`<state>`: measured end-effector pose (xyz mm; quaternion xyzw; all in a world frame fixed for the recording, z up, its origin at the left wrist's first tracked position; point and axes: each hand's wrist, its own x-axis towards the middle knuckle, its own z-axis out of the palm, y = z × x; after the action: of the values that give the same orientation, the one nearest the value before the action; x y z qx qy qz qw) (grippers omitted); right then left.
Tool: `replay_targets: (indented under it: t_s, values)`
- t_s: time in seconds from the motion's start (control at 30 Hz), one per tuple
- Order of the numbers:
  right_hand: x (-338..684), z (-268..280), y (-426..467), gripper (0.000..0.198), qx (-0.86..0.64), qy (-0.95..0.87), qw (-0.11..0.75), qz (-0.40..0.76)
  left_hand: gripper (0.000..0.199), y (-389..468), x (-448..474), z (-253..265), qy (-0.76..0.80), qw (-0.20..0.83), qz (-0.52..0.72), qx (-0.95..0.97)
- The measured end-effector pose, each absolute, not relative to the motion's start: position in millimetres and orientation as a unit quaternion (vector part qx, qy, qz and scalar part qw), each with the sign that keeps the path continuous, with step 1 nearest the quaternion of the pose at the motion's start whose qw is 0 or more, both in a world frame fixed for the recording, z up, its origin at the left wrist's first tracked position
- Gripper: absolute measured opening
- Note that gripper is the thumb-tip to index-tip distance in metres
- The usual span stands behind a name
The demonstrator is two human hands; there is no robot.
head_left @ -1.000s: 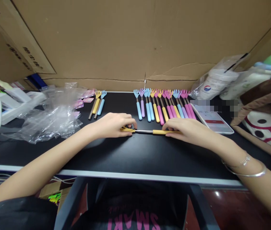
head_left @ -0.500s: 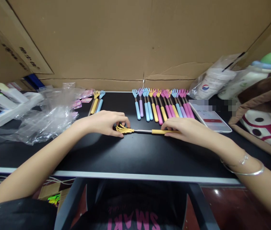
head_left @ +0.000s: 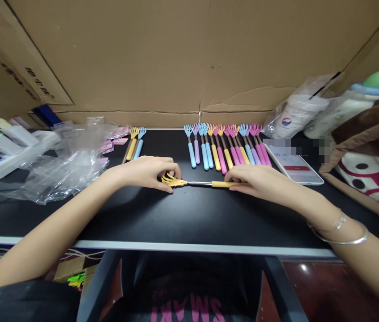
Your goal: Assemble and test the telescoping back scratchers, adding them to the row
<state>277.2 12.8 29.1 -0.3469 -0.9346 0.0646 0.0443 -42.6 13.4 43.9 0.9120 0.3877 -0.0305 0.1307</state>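
A yellow back scratcher (head_left: 200, 183) lies crosswise just above the black tabletop, or on it; I cannot tell which. Its clawed head points left, and a bare metal rod shows between head and handle. My left hand (head_left: 147, 172) is closed around the claw, thumb below and fingers above. The yellow handle is gripped by my right hand (head_left: 259, 180), which hides its far end. Behind my right hand, a row of back scratchers (head_left: 220, 152) in blue, purple, yellow and pink lies with claws toward the cardboard. Beyond my left hand are a yellow back scratcher (head_left: 131, 148) and a blue one (head_left: 138, 147).
Clear plastic bags (head_left: 70, 165) lie left, near a white power strip (head_left: 21, 154). On the right are a phone (head_left: 295, 167), a bagged cup (head_left: 298, 117) and a brown-edged bag (head_left: 367, 165). A cardboard wall (head_left: 142, 58) closes off the back.
Both hands keep nearly the same hold on the yellow back scratcher. The whole view has shifted very slightly; nothing else visibly moved.
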Motion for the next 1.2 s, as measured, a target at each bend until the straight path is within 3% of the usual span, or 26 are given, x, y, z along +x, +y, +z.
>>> replay_targets:
  t_s: [1.2]
  values:
    - [274.6, 30.1, 11.6, 0.016, -0.353, -0.933, 0.036, 0.058, 0.034, 14.2, -42.7, 43.0, 0.384, 0.142, -0.026, 0.912]
